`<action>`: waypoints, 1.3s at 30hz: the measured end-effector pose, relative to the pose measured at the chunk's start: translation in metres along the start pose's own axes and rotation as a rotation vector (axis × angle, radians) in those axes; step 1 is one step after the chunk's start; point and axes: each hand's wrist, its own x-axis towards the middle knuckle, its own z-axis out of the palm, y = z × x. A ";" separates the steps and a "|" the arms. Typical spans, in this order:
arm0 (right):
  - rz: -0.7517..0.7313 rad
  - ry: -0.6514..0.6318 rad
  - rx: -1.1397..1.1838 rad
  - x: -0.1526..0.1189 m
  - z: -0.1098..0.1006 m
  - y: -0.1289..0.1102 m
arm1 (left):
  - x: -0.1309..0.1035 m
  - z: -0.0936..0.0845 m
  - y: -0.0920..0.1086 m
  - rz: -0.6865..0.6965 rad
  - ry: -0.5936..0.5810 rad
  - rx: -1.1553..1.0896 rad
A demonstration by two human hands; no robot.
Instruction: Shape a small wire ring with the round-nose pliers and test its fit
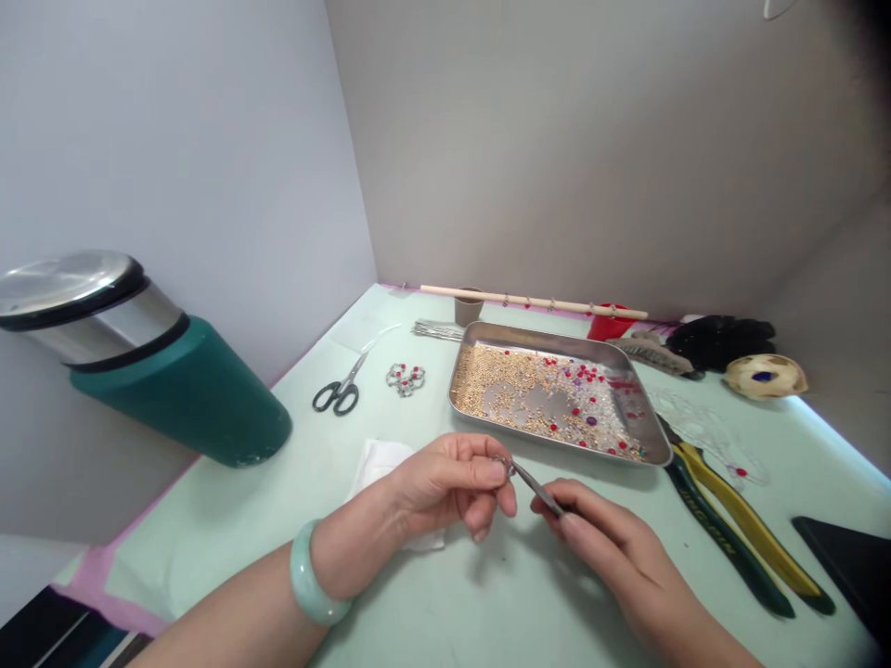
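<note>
Both hands are meeting low over the surface (487, 594): left hand (445, 482) is pinching a tiny metal ring (504, 463) closed-fingered, while right hand (599, 543), at its 4 o'clock, is gripping thin tweezers (539, 485) pointing toward 10 o'clock at that ring.

green flask (174, 380) with steel lid lying on its side at 9 o'clock on the desk (487, 594). scissors (339, 388) at 10 o'clock, beaded piece (406, 378) just beside them. white tissue (380, 459) near centre. wooden dowel (533, 301) and brown cup (468, 307) at 12 o'clock. yellow-green pliers (730, 520) at 3 o'clock, dark flat object (845, 561) at 4 o'clock. black fabric (728, 339) and round beige thing (764, 376) at 2 o'clock.
</note>
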 end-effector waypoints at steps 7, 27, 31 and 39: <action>-0.049 0.143 -0.192 0.001 0.002 0.002 | 0.005 0.002 0.000 0.145 0.238 0.306; 0.017 0.214 -0.267 0.005 0.010 0.001 | 0.001 0.011 -0.014 0.480 0.615 1.202; 0.038 0.228 -0.265 0.004 0.010 0.001 | 0.007 0.011 -0.011 0.307 0.520 0.833; 0.031 0.266 -0.341 0.003 0.007 0.006 | 0.010 0.008 -0.005 0.170 0.377 0.504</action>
